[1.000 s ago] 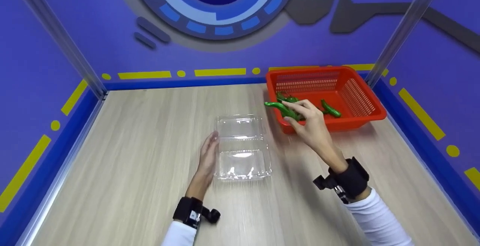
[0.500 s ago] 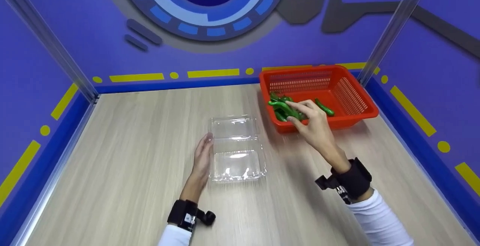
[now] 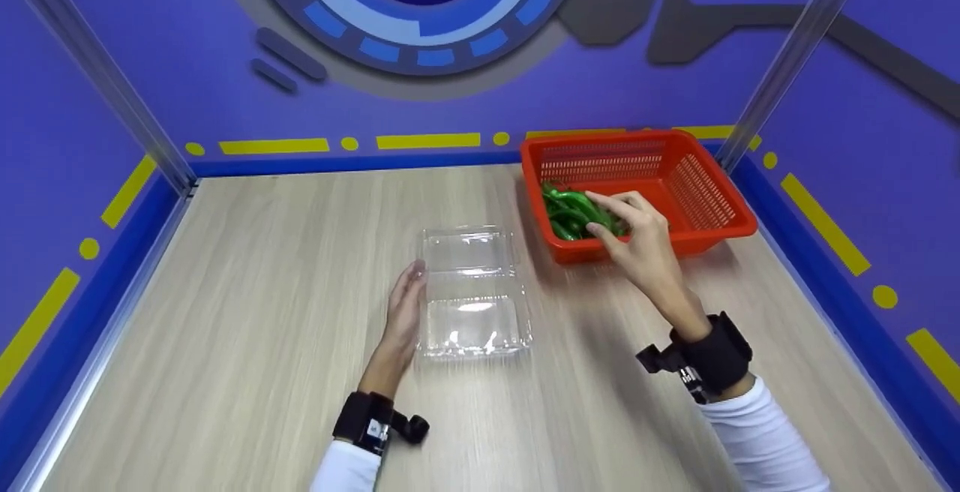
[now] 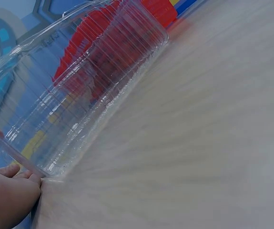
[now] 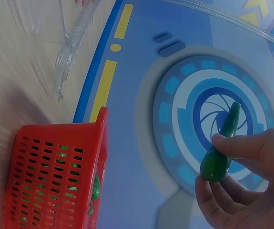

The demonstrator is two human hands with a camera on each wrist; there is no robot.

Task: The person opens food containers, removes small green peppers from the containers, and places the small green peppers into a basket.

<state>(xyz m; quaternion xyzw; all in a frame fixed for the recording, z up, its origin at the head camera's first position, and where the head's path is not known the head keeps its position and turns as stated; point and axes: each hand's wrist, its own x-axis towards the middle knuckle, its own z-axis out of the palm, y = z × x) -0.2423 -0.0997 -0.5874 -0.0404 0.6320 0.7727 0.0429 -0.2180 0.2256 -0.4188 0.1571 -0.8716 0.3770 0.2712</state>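
Observation:
My right hand (image 3: 645, 241) pinches a green chili pepper (image 5: 216, 162) between thumb and fingers, over the left part of a red plastic basket (image 3: 720, 239). More green peppers (image 3: 564, 228) lie in the basket beneath it; the right hand hides some of them. A clear plastic clamshell box (image 3: 474, 319) lies unfolded on the table, its two halves one behind the other. At the left side of this box my left hand (image 3: 403, 308) holds its edge. In the left wrist view, fingers (image 4: 25, 175) grip a corner of the see-through wall.
The basket stands at the back right, close to the blue-purple back wall (image 3: 420, 113). Side walls with metal corner posts (image 3: 795, 49) bound the wooden table (image 3: 285, 289). A strapped camera (image 3: 712, 353) sits on each wrist.
My right hand has carried the pepper rightward, further over the basket. The left hand stays at the box. The whole view has shifted slightly.

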